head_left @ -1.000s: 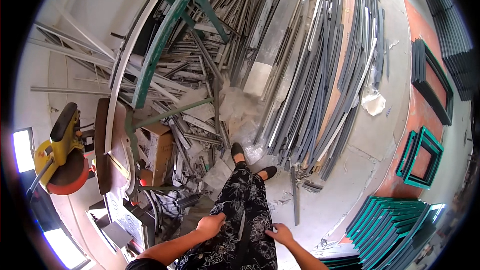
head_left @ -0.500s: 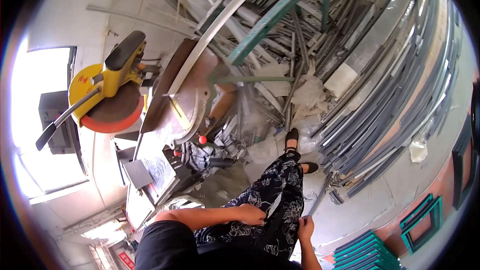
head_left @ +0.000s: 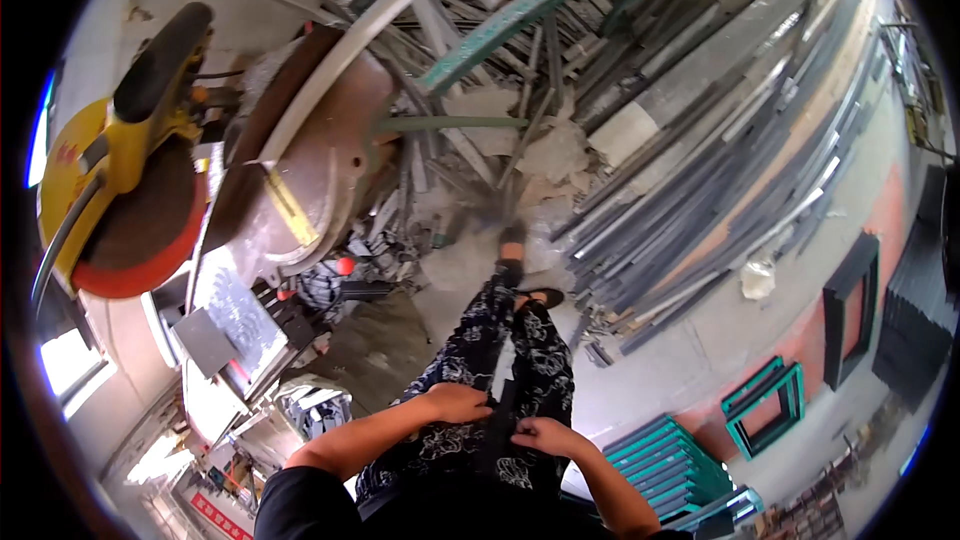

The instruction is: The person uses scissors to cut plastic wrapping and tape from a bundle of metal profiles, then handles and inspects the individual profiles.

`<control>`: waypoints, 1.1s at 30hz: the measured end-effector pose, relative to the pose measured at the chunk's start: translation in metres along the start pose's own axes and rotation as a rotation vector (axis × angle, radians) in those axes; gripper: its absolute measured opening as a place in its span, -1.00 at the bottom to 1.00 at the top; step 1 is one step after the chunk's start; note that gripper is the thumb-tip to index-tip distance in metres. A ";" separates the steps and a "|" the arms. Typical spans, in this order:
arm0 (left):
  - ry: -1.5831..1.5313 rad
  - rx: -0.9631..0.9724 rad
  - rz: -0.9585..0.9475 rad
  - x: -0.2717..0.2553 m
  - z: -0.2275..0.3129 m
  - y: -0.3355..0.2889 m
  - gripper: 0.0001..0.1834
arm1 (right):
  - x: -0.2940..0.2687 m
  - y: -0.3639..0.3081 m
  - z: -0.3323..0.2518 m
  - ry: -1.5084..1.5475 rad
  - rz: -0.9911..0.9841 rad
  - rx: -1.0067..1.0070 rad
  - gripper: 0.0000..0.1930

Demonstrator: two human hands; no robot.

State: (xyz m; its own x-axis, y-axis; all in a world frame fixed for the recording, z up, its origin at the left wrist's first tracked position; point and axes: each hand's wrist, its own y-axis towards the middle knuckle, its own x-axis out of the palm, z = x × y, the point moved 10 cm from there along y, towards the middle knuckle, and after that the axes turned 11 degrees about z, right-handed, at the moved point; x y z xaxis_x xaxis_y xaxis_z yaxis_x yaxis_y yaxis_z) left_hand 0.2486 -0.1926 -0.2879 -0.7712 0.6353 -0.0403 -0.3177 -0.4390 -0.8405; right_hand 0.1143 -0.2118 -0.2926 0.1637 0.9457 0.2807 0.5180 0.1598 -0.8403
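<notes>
My left hand (head_left: 458,403) is closed in front of the patterned black trousers (head_left: 445,445), its fingers curled toward the middle. Just to its right, my right hand (head_left: 543,435) is curled with the fingertips pressed together. A plain black strip (head_left: 497,422) lies against the trousers between the two hands. Whether either hand grips it, or something small, I cannot make out. The hands are apart from each other, at waist height.
At left stands a yellow cut-off saw (head_left: 120,165) with a round metal table (head_left: 330,155). Long grey profiles (head_left: 690,240) lie piled ahead and to the right. Green frames (head_left: 665,465) stack at lower right; another green frame (head_left: 763,407) leans by the wall. A green bar (head_left: 545,15) crosses above.
My right hand has come inward from the side of the trousers, closer to my left hand. The view has shifted right, and my feet have changed position in a step.
</notes>
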 end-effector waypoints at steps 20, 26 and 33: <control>-0.177 -0.008 -0.154 -0.008 -0.016 0.020 -0.43 | -0.021 0.043 0.013 0.116 0.129 0.014 -0.58; -0.122 -0.004 -0.147 -0.014 -0.043 0.045 -0.39 | -0.037 0.052 0.009 -0.024 0.239 -0.009 -0.55; -0.066 0.014 -0.031 -0.053 -0.036 0.069 -0.33 | -0.075 0.037 -0.025 -0.233 0.495 -0.092 -0.50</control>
State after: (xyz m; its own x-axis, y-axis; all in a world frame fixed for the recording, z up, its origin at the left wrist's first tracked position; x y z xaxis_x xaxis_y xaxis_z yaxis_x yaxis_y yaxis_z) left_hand 0.2875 -0.2338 -0.3628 -0.7951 0.6060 0.0220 -0.3498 -0.4288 -0.8329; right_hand 0.1425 -0.2836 -0.3325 0.2213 0.9408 -0.2569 0.4989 -0.3356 -0.7990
